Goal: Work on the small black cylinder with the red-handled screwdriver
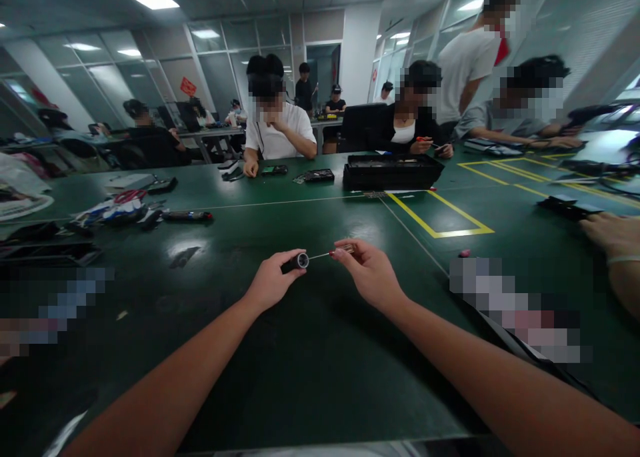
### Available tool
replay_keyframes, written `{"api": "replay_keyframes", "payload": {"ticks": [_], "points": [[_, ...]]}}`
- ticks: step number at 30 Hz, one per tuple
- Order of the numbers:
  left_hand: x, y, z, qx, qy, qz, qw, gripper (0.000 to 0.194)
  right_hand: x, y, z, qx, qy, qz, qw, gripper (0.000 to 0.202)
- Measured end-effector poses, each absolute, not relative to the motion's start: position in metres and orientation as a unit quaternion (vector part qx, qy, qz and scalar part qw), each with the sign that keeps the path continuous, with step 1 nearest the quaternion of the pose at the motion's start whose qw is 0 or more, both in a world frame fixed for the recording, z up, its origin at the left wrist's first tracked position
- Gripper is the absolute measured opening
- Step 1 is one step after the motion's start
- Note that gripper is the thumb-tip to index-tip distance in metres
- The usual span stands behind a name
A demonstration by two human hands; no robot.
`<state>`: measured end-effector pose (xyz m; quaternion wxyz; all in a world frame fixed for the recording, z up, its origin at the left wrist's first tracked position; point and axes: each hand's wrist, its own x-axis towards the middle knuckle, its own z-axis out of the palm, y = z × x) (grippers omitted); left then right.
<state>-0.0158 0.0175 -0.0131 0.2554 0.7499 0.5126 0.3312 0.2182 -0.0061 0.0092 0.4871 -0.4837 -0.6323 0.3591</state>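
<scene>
Head: green table (310, 390), glass-walled room (225, 47)

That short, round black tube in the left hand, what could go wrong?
The slim tool with a thin metal shaft, in the right hand, might slip and poke the left hand gripping the round black tube. The tube seems held above the dark green tabletop, so it could drop.

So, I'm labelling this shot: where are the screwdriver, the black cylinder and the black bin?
Screwdriver (321, 256): head view, on its thin shaft.
Black cylinder (301, 261): head view, on its open end.
Black bin (393, 178): head view, on its near wall.
</scene>
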Motion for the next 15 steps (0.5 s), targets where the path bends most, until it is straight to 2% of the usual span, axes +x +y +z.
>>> {"api": "replay_keyframes", "payload": {"ticks": [9, 15], "points": [[-0.0166, 0.0224, -0.0172, 0.743, 0.507, 0.338, 0.276, 0.043, 0.2175, -0.0008, 0.0037, -0.438, -0.591, 0.438, 0.516, 0.023], [-0.0139, 0.0184, -0.0116, 0.74, 0.496, 0.351, 0.289, 0.035, 0.2163, 0.0001, 0.0001, -0.445, -0.583, 0.447, 0.513, 0.024]]}}
